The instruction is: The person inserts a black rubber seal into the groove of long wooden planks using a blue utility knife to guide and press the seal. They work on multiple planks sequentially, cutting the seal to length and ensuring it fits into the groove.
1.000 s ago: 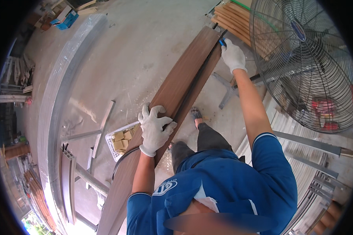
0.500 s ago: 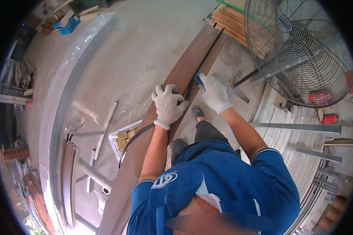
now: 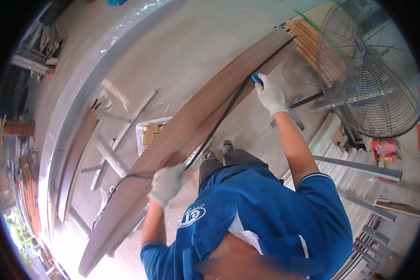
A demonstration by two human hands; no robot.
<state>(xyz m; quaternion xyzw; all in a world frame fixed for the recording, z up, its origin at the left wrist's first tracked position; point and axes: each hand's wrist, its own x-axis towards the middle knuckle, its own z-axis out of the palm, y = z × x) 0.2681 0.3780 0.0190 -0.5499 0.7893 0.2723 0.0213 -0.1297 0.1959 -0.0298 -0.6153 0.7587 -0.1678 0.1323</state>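
A long brown wood-grain profile (image 3: 205, 102) runs diagonally from the far right to the near left. Along it lies a black rubber strip (image 3: 228, 108), seated in a lengthwise groove toward the far end and loose nearer to me. My left hand (image 3: 167, 183), gloved in white and slightly blurred, is closed around this strip beside the profile's near part; the strip's tail trails left across the board. Farther off, my gloved right hand (image 3: 271, 95) grips a small blue tool (image 3: 256, 78), held against the strip at the groove. The tool's exact kind is unclear.
A standing fan (image 3: 368, 70) is at the right, near wooden slats (image 3: 302, 44). Below it lie stacked white profiles (image 3: 345, 172) and metal bars. On the left are a plastic-wrapped bundle (image 3: 86, 77), metal stands and a white basket (image 3: 140, 137) with small blocks.
My left hand has slid toward me along the profile and now grasps the strip, pulled loose from the board. My right hand has moved farther along with the blue tool. The view has shifted.
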